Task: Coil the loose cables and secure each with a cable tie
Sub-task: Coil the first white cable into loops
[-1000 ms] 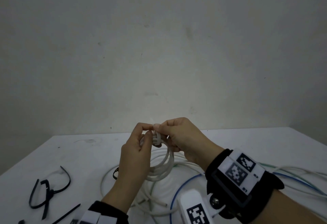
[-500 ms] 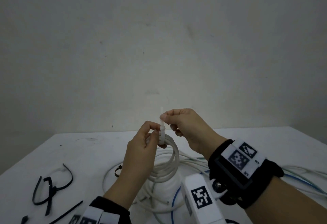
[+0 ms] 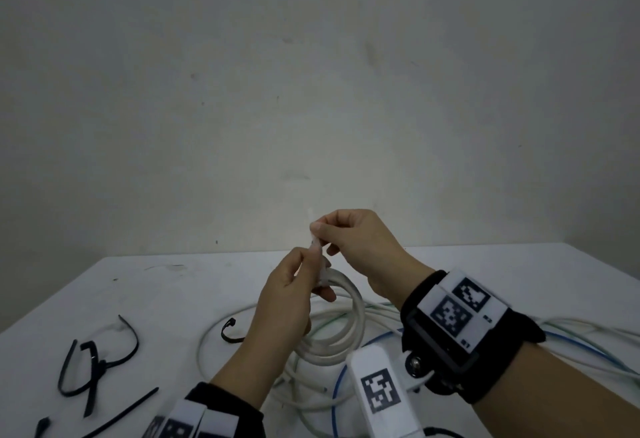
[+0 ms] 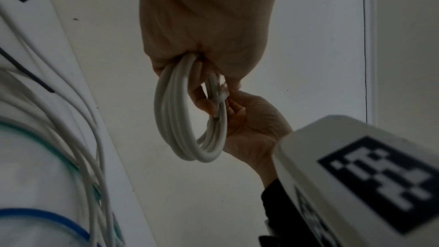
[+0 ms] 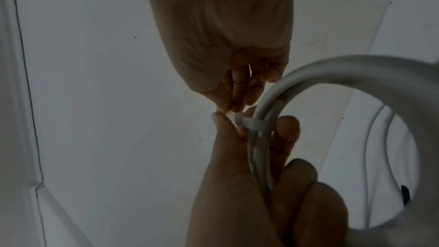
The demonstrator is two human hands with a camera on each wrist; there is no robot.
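Note:
My left hand holds a coil of white cable upright above the table, gripping it at the top. A white cable tie is looped round the coil's strands there. My right hand pinches the tie's tail, which sticks up just above the left thumb. In the left wrist view the coil hangs from the left hand, and the tie meets the right hand. In the right wrist view the right hand meets the tie beside the left hand.
Loose white, green and blue cables lie tangled on the white table under my hands and run off to the right. Black cable ties lie at the left, another one near the coil. A bare wall stands behind.
Both hands have lifted the coil a little. The right hand has drawn the tie's tail upward, away from the left thumb, and the loop sits closer round the strands.

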